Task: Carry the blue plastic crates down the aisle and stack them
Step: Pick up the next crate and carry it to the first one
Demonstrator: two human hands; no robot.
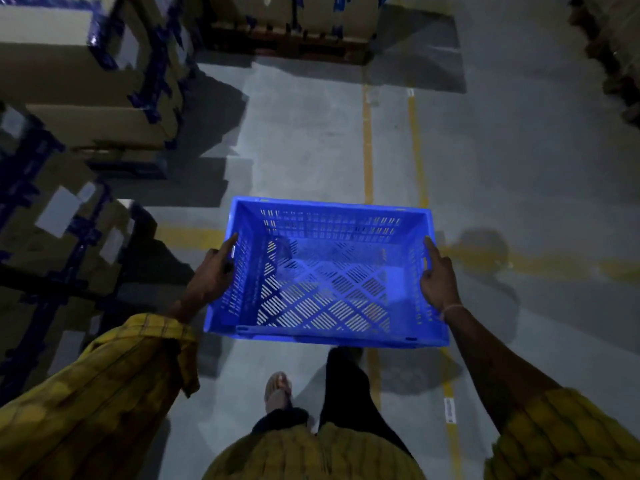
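Evidently carried level: left hand (213, 275) at nine, right hand (438, 278) at three, each clasped on crate (327, 271) wall for balance.

Fingertips of the left hand (212, 276) hidden behind the blue crate (325, 271) wall, cardboard boxes (79, 77) cut off at the left edge (labels too blurred to read), right foot hidden beneath the crate
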